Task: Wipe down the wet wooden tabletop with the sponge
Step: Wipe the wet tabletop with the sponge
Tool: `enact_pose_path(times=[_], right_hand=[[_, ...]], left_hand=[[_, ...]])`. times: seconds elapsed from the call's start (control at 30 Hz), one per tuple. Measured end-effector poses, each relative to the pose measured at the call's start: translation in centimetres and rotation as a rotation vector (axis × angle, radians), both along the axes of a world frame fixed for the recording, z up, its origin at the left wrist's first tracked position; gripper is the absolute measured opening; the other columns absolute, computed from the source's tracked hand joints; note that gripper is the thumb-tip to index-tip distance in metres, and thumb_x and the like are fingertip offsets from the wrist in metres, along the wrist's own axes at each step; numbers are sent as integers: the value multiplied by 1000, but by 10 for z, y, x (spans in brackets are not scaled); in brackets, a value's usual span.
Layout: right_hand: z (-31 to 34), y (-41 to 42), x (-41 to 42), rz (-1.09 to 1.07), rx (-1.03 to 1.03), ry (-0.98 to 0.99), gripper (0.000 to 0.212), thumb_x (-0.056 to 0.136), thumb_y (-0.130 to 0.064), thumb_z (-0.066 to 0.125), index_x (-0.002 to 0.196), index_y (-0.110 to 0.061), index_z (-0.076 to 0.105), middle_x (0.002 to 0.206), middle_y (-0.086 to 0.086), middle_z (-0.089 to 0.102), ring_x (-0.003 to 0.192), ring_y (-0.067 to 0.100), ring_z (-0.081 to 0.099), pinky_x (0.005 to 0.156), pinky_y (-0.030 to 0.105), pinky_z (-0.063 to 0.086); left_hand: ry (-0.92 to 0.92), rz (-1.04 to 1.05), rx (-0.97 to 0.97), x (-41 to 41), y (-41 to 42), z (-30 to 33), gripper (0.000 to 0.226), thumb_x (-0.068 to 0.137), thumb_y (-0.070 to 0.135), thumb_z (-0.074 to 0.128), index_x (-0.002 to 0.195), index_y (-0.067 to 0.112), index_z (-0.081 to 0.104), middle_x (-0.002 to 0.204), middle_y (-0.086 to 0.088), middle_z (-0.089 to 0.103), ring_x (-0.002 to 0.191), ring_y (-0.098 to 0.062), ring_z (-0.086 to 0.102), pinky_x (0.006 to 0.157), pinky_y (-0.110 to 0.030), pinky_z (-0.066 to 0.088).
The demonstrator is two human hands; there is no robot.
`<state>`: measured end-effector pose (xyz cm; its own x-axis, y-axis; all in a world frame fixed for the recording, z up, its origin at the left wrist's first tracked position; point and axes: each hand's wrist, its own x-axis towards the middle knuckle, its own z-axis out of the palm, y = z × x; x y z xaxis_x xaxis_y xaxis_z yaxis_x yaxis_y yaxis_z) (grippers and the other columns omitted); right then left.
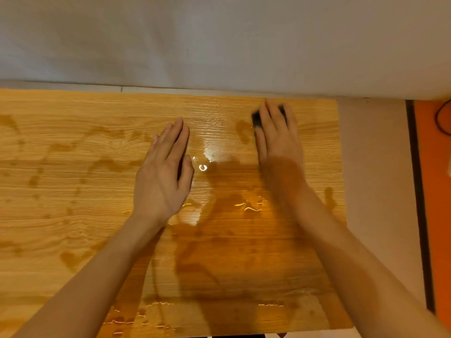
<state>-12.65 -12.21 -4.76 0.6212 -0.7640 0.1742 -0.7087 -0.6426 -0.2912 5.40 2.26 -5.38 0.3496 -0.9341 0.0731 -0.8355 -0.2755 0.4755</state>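
Observation:
The wooden tabletop point(73, 191) fills the view, with dark wet patches and shiny puddles across its middle, left and near side. My right hand point(278, 137) lies flat with straight fingers on a dark sponge point(256, 119) near the table's far right corner; the sponge shows only at the edges of the fingers. My left hand point(163, 174) rests flat on the wood at the centre, fingers straight and together, holding nothing.
A pale wall point(219, 40) runs right behind the table's far edge. To the right of the table is light floor point(375, 167), then a dark strip and an orange surface point(436, 191) with a black cable.

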Motion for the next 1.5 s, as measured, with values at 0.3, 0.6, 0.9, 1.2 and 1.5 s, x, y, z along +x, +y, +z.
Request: enact_pose_path(times=[0.3, 0.6, 0.9, 1.2, 1.5], right_hand=[[5, 88, -29, 103, 39, 199, 62, 100, -17, 40, 151, -4, 8, 160, 15, 11, 150, 25, 4, 122, 41, 7], [4, 13, 71, -89, -46, 166, 45, 105, -16, 39, 148, -5, 33, 156, 12, 30, 147, 29, 16, 120, 44, 20], [1, 21, 88, -53, 64, 137, 46, 106, -25, 31, 150, -10, 29, 158, 7, 27, 148, 28, 16, 119, 43, 23], [-7, 103, 46, -32, 46, 112, 48, 101, -18, 44, 148, -7, 35, 156, 10, 31, 147, 32, 20, 117, 44, 29], [1, 63, -24, -259, -33, 166, 44, 103, -16, 42, 145, -6, 39, 154, 11, 34, 147, 33, 19, 121, 43, 4]], left_hand=[[6, -22, -18, 1, 3, -3, 53, 106, 20, 41, 156, 7, 33, 165, -6, 26, 154, -22, 22, 127, -38, 16], [-26, -21, -38, 2, 2, -4, 52, 106, 20, 40, 156, 6, 34, 164, -7, 28, 154, -21, 23, 127, -31, 11], [-23, -42, -55, 5, 0, -7, 51, 107, 19, 41, 155, 4, 33, 164, -9, 28, 154, -23, 22, 127, -37, 16], [18, -29, -86, 3, 2, -8, 48, 106, 12, 41, 153, 4, 38, 162, -9, 32, 153, -22, 26, 127, -36, 16], [107, -19, -10, 7, 47, 6, 50, 105, 11, 42, 154, 6, 36, 164, -5, 30, 153, -15, 22, 127, -29, 8]])
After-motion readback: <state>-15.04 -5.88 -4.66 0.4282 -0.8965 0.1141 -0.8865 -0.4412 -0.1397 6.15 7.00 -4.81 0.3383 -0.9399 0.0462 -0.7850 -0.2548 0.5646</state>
